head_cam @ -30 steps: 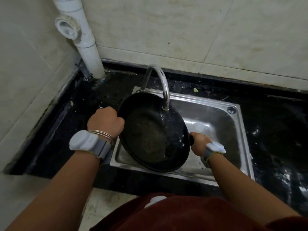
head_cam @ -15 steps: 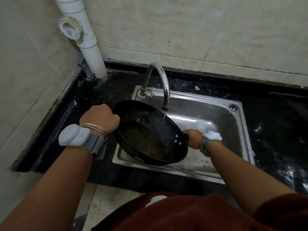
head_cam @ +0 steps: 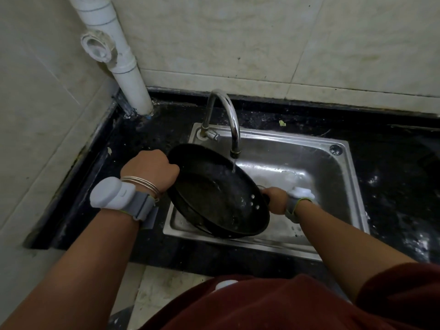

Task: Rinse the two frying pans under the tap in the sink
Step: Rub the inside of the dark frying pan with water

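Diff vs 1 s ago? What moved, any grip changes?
The round black frying pan shifted left and toward the person. The spout of the curved steel tap is now over the pan's far right rim instead of its middle. No grip changes: the left hand still grips the left rim and the right hand the handle. The stainless sink is unchanged.
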{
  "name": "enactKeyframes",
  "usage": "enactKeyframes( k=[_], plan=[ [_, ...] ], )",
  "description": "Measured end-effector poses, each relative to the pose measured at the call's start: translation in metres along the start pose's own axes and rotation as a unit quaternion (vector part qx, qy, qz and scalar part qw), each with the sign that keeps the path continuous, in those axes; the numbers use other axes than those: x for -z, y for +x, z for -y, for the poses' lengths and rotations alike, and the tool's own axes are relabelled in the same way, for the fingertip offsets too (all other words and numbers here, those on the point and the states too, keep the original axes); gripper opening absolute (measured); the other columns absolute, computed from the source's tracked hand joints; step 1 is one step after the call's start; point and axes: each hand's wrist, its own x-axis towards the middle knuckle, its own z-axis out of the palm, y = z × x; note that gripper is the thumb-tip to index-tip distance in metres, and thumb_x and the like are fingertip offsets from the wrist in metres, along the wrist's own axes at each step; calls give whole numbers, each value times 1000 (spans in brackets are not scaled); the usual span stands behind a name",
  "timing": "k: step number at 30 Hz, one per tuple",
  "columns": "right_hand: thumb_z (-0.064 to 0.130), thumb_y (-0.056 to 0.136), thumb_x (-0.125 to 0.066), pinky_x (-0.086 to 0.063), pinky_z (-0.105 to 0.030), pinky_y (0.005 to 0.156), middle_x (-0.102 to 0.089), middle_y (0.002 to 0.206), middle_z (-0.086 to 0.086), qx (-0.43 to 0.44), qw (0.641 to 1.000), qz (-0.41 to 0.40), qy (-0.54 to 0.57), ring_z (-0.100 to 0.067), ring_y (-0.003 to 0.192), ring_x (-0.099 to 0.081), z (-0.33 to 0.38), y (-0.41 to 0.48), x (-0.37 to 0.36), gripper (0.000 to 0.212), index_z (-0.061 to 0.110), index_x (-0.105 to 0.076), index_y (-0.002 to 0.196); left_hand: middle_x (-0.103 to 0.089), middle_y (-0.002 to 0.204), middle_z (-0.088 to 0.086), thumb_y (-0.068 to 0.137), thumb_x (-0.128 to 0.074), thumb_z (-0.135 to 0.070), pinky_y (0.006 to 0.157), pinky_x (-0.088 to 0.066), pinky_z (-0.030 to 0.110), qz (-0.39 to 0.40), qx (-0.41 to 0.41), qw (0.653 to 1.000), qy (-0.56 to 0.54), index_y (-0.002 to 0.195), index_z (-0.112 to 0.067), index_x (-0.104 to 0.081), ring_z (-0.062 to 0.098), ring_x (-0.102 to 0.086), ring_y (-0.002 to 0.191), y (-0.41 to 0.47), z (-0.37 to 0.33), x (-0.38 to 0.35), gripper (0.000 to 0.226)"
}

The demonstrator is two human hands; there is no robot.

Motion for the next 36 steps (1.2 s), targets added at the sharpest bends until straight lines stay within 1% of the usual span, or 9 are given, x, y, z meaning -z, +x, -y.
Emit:
enactKeyframes(
  k=[10, 14, 16, 19, 22, 25, 29, 32, 36],
  plan=[
    [-14, 71, -66, -42, -28, 69, -64, 120, -19, -26, 956, 248, -156, -16, 91, -52, -9, -5, 17, 59, 1, -55, 127, -66, 80, 19, 87, -45, -24, 63, -41, 28, 61, 32, 997, -41, 64, -4, -61, 34, -64, 81, -7, 0, -8, 34],
    [-21, 70, -54, -39, -12, 36, -63, 49, 17, -37, 977, 175, -112, -4, 52, -56, -14, 0, 28, 44, 18, -60, 89, -58, 65, 15, 84, -48, -23, 54, -38, 28, 15, 34, 998, -43, 59, -4, -58, 32, -57, 65, -2, -4, -6, 33],
    [-23, 69, -51, -40, -16, 38, -52, 34, 17, -53, 983, 146, -100, -3, 45, -50, -19, 4, 34, 43, 21, -52, 71, -51, 58, 12, 83, -49, -24, 49, -30, 26, -20, 44, 997, -62, 54, -3, -51, 27, -49, 56, 1, -7, -2, 36],
    [-19, 70, -61, -43, -27, 62, -61, 68, 2, -51, 964, 227, -131, -19, 73, -56, -13, -3, 36, 40, 9, -61, 99, -56, 68, 16, 87, -46, -21, 60, -39, 28, 21, 43, 996, -70, 65, 0, -58, 35, -58, 73, 8, -8, -5, 33],
    [-17, 72, -66, -41, -24, 56, -54, 95, -8, -58, 950, 274, -141, -17, 81, -52, -11, -12, 29, 56, 0, -55, 125, -52, 66, 8, 87, -47, -18, 76, -53, 38, 63, 62, 993, -78, 71, -7, -59, 33, -58, 74, 5, -5, -16, 23],
    [-22, 71, -60, -46, -20, 50, -63, 107, -23, -84, 963, 237, -100, -22, 91, -61, -13, -7, 25, 57, -5, -56, 125, -53, 75, 8, 86, -50, -15, 66, -45, 30, 66, 55, 991, -106, 71, -9, -55, 27, -55, 78, 3, -8, -19, 17],
    [-5, 80, -50, -52, -34, 80, -67, 107, -8, -78, 992, 56, -87, -31, 103, -64, -24, 4, 26, 33, 16, -65, 100, -63, 82, 21, 83, -50, -16, 68, -47, 32, 37, 59, 991, -114, 65, -2, -57, 35, -62, 79, 15, -11, -12, 24],
    [1, 84, -46, -43, -29, 72, -60, 94, 1, -72, 994, -27, -82, -24, 93, -61, -22, 3, 33, 31, 29, -47, 71, -59, 67, 17, 82, -50, -14, 56, -43, 30, 17, 48, 993, -110, 56, -2, -51, 32, -57, 66, 22, -11, -10, 28],
    [-3, 78, -55, -39, -24, 67, -61, 94, 0, -93, 994, -33, -40, -25, 96, -63, -23, 0, 32, 31, 27, -50, 77, -60, 66, 18, 82, -52, -15, 56, -41, 31, 27, 33, 994, -97, 55, -2, -50, 34, -58, 66, 31, -8, -12, 30]
  ],
)
